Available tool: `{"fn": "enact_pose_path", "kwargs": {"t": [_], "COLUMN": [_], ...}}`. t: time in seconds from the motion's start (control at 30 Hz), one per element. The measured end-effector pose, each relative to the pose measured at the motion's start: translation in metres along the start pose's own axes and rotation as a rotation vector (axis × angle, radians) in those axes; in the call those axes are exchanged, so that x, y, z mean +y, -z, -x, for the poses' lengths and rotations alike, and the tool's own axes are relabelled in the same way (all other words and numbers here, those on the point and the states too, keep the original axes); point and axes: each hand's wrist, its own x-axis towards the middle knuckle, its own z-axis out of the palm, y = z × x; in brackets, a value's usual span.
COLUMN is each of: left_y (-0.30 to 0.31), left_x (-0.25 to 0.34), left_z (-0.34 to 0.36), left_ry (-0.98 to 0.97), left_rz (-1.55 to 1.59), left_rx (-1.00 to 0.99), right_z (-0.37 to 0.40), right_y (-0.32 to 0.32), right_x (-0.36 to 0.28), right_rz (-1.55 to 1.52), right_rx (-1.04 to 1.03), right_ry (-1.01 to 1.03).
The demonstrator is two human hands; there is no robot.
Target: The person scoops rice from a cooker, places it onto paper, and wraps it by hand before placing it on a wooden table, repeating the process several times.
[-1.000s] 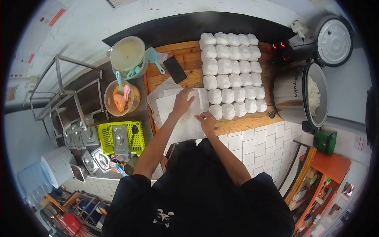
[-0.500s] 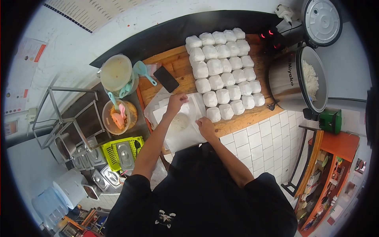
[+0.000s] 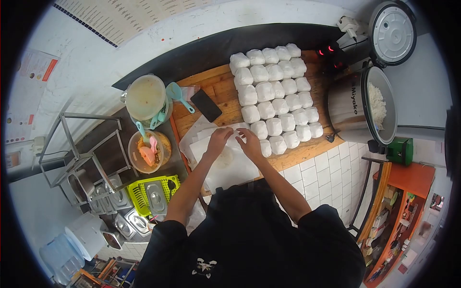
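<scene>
White wrapping paper (image 3: pixel 230 178) lies in front of me in overlapping sheets. A pale, round flattened mound (image 3: pixel 224 158), which looks like rice, shows on or through the top sheet. My left hand (image 3: pixel 219 142) is at the far edge of the paper, its fingertips pinched on it. Close beside it, my right hand (image 3: pixel 249 145) has its fingers curled at the same far edge; its grip is partly hidden. To the right, several white paper-wrapped bundles (image 3: pixel 280 106) stand in rows on the wooden table (image 3: pixel 223 82).
A Miyako rice cooker (image 3: pixel 346 103) with cooked rice (image 3: pixel 377 106) stands open at right. A phone (image 3: pixel 206 105) and turquoise scoop (image 3: pixel 179 97) lie behind the paper. At left are a food tub (image 3: pixel 161 163) with a pink spoon, a lidded container (image 3: pixel 145 97) and a green rack (image 3: pixel 139 198).
My right hand has moved from the paper's right edge to its far edge, next to my left hand. The left hand stays near the far edge. The camera view has shifted slightly.
</scene>
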Motion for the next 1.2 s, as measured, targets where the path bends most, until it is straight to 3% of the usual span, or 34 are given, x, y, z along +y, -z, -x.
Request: {"fn": "enact_pose_path", "kwargs": {"t": [0.07,0.4,0.47,0.67,0.87,1.2], "left_y": [-0.003,-0.002,0.0,0.008,0.009,0.013], "left_x": [-0.004,-0.002,-0.002,0.003,-0.006,-0.001], "left_z": [0.0,-0.002,-0.002,0.002,0.009,0.012], "left_ry": [-0.082,-0.125,-0.15,-0.209,-0.161,-0.161], "left_rz": [-0.005,-0.011,-0.055,-0.108,-0.075,-0.122], "left_rx": [0.071,0.117,0.082,0.181,0.096,0.162], "right_z": [-0.001,-0.003,-0.006,-0.009,-0.012,-0.018], "right_y": [-0.001,-0.01,-0.012,-0.018,-0.019,-0.02], "right_x": [0.0,0.011,0.014,0.016,0.014,0.013], "right_rz": [-0.017,-0.008,0.112,0.118,0.121,0.112], "right_rx": [0.004,0.065,0.019,0.049,0.069,0.06], "right_ry": [-0.019,-0.023,-0.057,-0.056,-0.059,-0.144]}}
